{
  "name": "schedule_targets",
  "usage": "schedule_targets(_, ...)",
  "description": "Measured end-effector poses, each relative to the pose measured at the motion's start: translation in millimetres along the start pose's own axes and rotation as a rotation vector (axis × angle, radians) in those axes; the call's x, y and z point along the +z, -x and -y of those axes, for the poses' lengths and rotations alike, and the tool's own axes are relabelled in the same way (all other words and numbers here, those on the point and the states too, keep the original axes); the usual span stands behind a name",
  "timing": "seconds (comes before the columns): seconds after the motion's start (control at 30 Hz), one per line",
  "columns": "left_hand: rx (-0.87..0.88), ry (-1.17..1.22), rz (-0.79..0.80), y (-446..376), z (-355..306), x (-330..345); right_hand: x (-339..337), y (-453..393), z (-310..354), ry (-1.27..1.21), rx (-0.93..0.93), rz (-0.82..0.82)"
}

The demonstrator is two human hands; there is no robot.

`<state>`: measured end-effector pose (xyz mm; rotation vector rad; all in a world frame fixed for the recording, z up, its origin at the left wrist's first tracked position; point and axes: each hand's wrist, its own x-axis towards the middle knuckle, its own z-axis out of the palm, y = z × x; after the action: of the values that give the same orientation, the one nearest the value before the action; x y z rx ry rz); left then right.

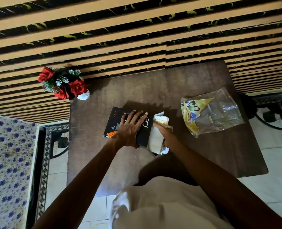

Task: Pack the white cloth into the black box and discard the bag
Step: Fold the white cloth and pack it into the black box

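The black box (pixel 120 123) carries the one word that can be read: "INFINITY", in small orange capitals running along its far left edge (turned sideways to the camera). Larger pale outlined characters sit on the lid beside the left hand (pixel 130 129), which covers part of them, so they cannot be made out. The bag (pixel 209 113) has a printed yellow picture panel, but no lettering on it is legible.

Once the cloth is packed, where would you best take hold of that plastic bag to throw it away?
Probably pinch the clear, empty upper corner of the bag from above, coming in from the right side. It lies flat and crumpled on the table, apart from the black box, so loose film lifts easily. The right hand is nearest.
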<state>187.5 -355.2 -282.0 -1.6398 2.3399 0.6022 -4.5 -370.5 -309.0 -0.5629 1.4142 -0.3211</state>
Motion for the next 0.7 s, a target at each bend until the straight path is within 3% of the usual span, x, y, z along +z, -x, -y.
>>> schedule_targets(0.13, -0.002, 0.003, -0.026, 5.4, 0.9, 2.5, -6.2, -2.4, -7.2, -0.151, 0.115, 0.062)
schedule_targets(0.33, -0.008, 0.008, -0.023, 5.5, 2.7, 4.0, -23.4, -7.1, -19.3, -0.124, 0.048, 0.173)
schedule_targets(0.7, -0.032, 0.045, 0.004, 0.7, 2.2, 2.7, -6.1, -17.5, -20.5, -0.156, -0.006, 0.152)
